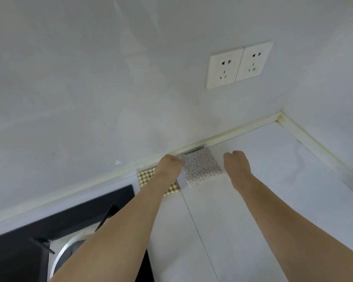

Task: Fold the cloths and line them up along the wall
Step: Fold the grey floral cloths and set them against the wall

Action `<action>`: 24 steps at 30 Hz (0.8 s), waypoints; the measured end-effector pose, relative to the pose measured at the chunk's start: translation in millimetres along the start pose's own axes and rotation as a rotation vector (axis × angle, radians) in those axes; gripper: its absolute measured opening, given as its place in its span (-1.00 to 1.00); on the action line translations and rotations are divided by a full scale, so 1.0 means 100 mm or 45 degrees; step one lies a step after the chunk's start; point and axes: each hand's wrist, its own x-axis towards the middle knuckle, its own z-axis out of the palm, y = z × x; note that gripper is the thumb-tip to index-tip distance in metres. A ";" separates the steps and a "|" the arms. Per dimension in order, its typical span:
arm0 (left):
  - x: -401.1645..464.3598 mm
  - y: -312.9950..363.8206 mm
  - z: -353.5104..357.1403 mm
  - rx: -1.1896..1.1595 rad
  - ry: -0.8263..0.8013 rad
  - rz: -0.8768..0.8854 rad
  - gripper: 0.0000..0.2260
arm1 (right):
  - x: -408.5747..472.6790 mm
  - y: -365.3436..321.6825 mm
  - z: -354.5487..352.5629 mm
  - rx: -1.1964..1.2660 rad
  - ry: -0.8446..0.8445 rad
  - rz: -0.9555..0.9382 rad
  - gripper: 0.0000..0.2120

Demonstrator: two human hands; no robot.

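Left hand [170, 163] pinches the dotted cloth [202, 166] against the wall [110, 98]; right hand [235, 161] curled, empty beside it. A tug could unfold it.

The dotted cloth [202, 166] is soft woven fabric, matt, pale with fine reddish specks, folded thick against the wall [110, 88]. Left of the dotted cloth, the checked cloth [145, 177] shows a matt weave in tan and cream. The wall looks like smooth painted plaster with a faint sheen. The counter [253, 180] under the dotted cloth is smooth, white and slightly glossy. Above the dotted cloth, 2 sockets [239, 64] are glossy cream plastic. Far left of it, the stove top [69, 216] is glossy black glass, with a brushed metal ring [63, 251].
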 end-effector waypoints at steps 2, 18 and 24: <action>-0.09 -0.08 -0.02 0.046 0.017 0.123 -0.79 | -0.04 0.15 0.01 -0.143 0.002 -0.030 -0.52; -1.16 -0.79 -0.66 0.700 0.374 0.704 -0.66 | -1.39 0.09 0.54 -0.714 -0.080 -0.847 -0.61; -1.58 -1.33 -1.33 0.664 0.479 0.678 -0.67 | -2.14 0.09 0.97 -0.786 -0.134 -0.928 -0.58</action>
